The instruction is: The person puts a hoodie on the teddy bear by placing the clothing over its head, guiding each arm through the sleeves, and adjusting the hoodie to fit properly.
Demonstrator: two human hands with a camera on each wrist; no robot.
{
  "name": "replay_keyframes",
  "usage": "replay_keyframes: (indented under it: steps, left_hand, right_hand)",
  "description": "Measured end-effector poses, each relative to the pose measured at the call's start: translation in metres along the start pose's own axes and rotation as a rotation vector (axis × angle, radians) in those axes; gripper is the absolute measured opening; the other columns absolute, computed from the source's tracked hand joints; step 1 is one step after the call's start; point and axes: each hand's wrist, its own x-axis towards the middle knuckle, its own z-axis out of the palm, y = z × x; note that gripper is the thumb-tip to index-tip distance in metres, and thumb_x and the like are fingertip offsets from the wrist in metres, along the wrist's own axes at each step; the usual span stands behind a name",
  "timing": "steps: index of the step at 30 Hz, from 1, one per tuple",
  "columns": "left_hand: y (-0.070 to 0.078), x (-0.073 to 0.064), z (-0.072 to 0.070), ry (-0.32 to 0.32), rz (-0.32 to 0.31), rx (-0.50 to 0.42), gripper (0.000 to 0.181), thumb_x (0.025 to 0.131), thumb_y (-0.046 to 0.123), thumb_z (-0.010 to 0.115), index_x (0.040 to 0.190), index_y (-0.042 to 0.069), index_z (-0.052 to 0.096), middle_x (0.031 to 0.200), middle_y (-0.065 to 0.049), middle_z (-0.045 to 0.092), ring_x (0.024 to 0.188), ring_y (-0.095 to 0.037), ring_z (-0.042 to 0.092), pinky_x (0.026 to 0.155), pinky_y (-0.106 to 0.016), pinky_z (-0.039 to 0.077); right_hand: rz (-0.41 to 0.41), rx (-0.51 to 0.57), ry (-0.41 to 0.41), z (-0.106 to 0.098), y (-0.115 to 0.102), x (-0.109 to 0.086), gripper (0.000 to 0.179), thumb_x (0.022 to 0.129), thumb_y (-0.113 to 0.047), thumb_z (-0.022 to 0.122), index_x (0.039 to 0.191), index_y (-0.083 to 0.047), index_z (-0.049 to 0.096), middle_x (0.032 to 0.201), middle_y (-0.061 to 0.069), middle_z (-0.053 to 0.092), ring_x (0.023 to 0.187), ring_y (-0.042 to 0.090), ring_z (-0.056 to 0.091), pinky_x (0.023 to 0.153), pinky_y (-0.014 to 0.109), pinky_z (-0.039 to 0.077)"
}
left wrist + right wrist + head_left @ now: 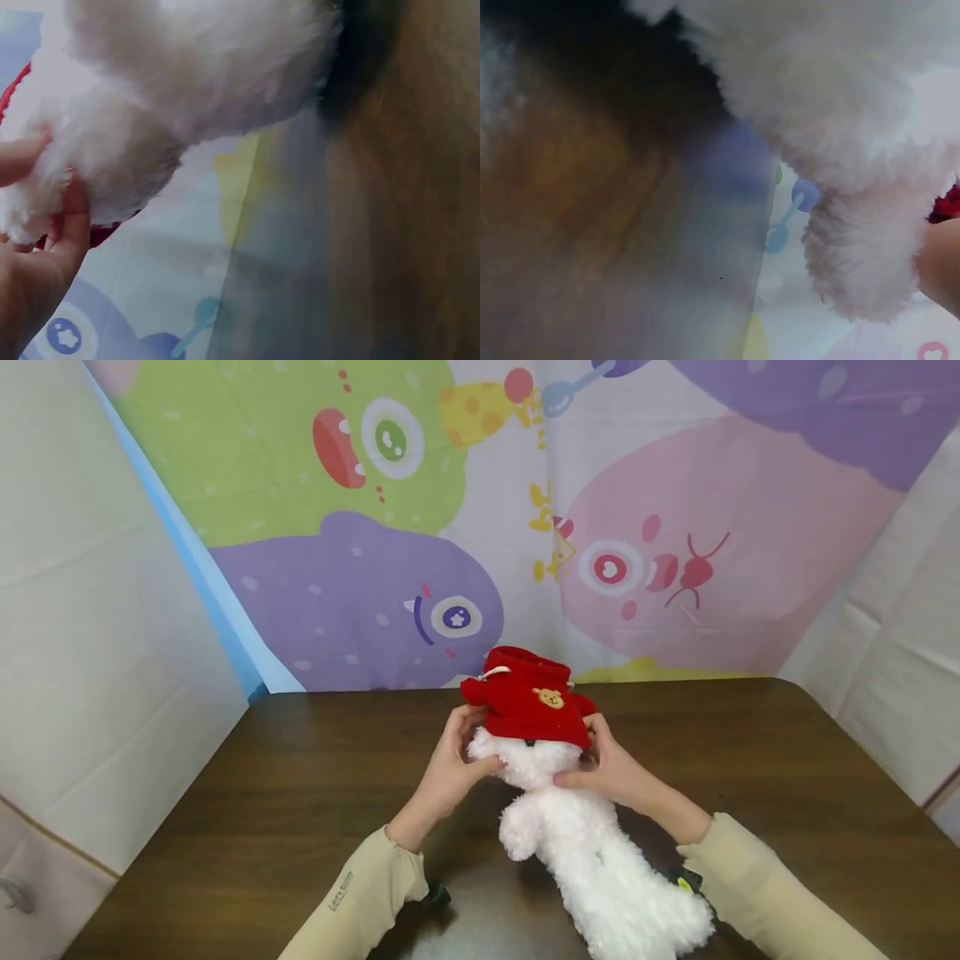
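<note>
A white fluffy plush toy (pixel 600 843) leans back above the table, its lower body toward me. A small red hoodie (pixel 525 702) with a bear face patch and white drawstrings covers the upper part of its head, down to a dark eye or nose. My left hand (pixel 453 768) grips the left side of the head, thumb in front on the fur; in the left wrist view its fingers (pixel 73 217) press into the fur. On the other side my right hand (pixel 611 764) holds the head, thumb across the neck. The fingers behind are partly hidden.
The toy is over a dark brown wooden table (pixel 315 793). Behind the table's far edge hangs a cloth (pixel 517 610) printed with cartoon monsters, and pale curtains (pixel 112 610) stand at the sides. Dark small pieces (pixel 437 896) show by both wrists.
</note>
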Motion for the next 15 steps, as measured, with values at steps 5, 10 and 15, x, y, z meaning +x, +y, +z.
replay_keyframes:
  steps: [5, 10, 15]
  left_hand:
    - [-0.007, 0.0, 0.01, 0.148, -0.025, 0.035, 0.046, 0.073, -0.011, 0.059, 0.116, 0.0, 0.048, 0.106, -0.014, 0.055, 0.084, -0.012, 0.053, 0.068, -0.021, 0.048]
    - [-0.009, 0.003, 0.021, 0.316, -0.009, 0.141, 0.027, 0.071, -0.007, 0.062, 0.096, -0.001, 0.055, 0.088, -0.008, 0.059, 0.071, -0.009, 0.051, 0.061, -0.02, 0.044]
    - [-0.006, 0.005, 0.03, 0.482, -0.049, 0.291, 0.007, 0.071, 0.002, 0.062, 0.074, 0.004, 0.056, 0.063, 0.0, 0.052, 0.058, -0.008, 0.044, 0.051, -0.021, 0.038]
  right_hand:
    - [0.006, -0.017, 0.062, 0.003, 0.001, -0.003, 0.065, 0.073, -0.013, 0.074, 0.116, -0.005, 0.026, 0.12, 0.016, 0.041, 0.102, 0.024, 0.044, 0.081, 0.029, 0.044]
    - [0.038, -0.018, 0.214, 0.012, 0.0, -0.003, 0.061, 0.072, -0.01, 0.075, 0.112, -0.004, 0.03, 0.113, 0.014, 0.045, 0.094, 0.02, 0.049, 0.075, 0.024, 0.046]
    - [0.041, -0.021, 0.307, 0.021, -0.004, -0.002, 0.055, 0.072, -0.011, 0.074, 0.107, -0.005, 0.033, 0.104, 0.012, 0.048, 0.091, 0.018, 0.051, 0.074, 0.025, 0.046]
